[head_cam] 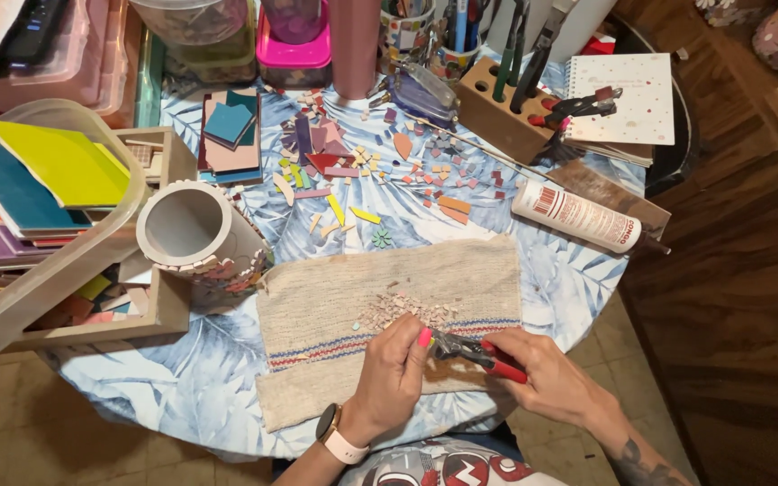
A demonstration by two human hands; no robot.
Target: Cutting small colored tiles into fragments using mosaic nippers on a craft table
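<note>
My left hand [395, 371] pinches something small at the jaws of red-handled nippers [483, 355]; the piece itself is hidden by my fingers. My right hand [542, 373] grips the nippers' handles. Both hands hover over a beige woven cloth [335, 306] with red and blue stripes. A small heap of pale pink tile chips [404, 310] lies on the cloth just beyond my fingers. A white cylinder [193, 230], partly covered with mosaic pieces, lies on its side to the left of the cloth.
Loose coloured tile bits [366, 162] are scattered at mid-table. A white glue tube [578, 216] lies at right. A wooden tool block [506, 112], a spiral notebook [628, 97], a clear bin of coloured sheets [38, 193] and a wooden tray [141, 319] ring the table.
</note>
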